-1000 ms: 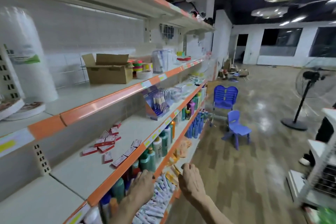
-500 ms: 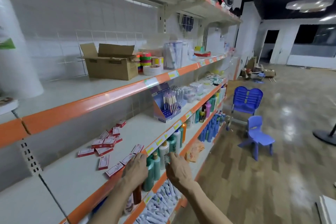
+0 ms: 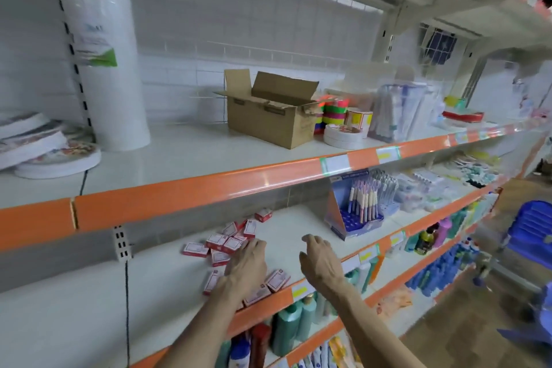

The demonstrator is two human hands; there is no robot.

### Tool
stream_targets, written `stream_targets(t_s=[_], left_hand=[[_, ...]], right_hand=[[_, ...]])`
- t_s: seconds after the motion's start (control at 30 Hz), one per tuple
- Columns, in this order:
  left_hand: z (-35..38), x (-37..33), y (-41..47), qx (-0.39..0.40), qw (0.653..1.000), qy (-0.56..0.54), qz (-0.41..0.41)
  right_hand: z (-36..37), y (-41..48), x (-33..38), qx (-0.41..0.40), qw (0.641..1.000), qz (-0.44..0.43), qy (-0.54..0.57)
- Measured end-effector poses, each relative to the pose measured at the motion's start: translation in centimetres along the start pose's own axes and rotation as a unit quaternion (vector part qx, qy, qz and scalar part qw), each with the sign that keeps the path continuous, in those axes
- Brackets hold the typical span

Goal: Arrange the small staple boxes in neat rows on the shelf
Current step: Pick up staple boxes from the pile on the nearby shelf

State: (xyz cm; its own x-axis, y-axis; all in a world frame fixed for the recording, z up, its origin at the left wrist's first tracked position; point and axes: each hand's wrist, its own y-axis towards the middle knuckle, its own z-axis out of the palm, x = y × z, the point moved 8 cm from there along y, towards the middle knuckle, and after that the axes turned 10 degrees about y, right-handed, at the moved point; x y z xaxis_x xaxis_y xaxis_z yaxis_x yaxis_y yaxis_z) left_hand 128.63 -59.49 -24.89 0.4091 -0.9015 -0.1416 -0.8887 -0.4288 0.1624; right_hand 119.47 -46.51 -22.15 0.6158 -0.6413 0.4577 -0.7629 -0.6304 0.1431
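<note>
Several small red-and-white staple boxes lie scattered on the white shelf [image 3: 167, 293]. A loose pile of staple boxes [image 3: 227, 240] sits toward the back, one lone box [image 3: 264, 215] lies behind it, and a few more boxes [image 3: 276, 279] rest near the orange front edge. My left hand [image 3: 248, 263] reaches palm down over the shelf, its fingertips at the pile, covering some boxes; it grips nothing that I can see. My right hand [image 3: 321, 260] hovers over bare shelf to the right, fingers apart and curled, holding nothing.
A blue pen display [image 3: 357, 209] stands on the same shelf to the right. The shelf above carries an open cardboard box [image 3: 268, 112], tape rolls [image 3: 331, 112] and a tall white roll [image 3: 104, 48]. Bottles [image 3: 294, 326] fill the shelf below. A blue chair [image 3: 531, 227] stands in the aisle.
The view has swung left toward the shelves. Both hands rose from the shelf's front edge onto the staple shelf; the left hand reached the pile of boxes.
</note>
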Motion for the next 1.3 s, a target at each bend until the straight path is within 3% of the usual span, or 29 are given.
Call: stream_targets(t_s=[0.33,0.53,0.7,1.03,1.3], left_hand=[[1.2,7.2,-1.8,0.018,0.987,-0.002,-0.161],[3.6,7.1,-4.4,0.057,0.970,-0.029,-0.235],[5.9,7.3,-6.6,0.104,0.950,-0.038,-0.291],[6.7,8.3,-6.8,0.123,0.950,-0.084,-0.276],[7.3,8.7,-6.7,0.150,0.959,-0.059,-0.233]], right_hand=[[6.2,4.9,2.6,0.118,0.985,-0.128,-0.005],[9.2,6.2,1.7,0.202,0.959,-0.198,-0.011],[12.3,6.1,-0.3,0.268,0.941,-0.206,0.001],[15.2,7.2,-0.4,0.331,0.904,-0.259,-0.080],[14.5,7.7,-2.2,0.354,0.910,-0.214,0.012]])
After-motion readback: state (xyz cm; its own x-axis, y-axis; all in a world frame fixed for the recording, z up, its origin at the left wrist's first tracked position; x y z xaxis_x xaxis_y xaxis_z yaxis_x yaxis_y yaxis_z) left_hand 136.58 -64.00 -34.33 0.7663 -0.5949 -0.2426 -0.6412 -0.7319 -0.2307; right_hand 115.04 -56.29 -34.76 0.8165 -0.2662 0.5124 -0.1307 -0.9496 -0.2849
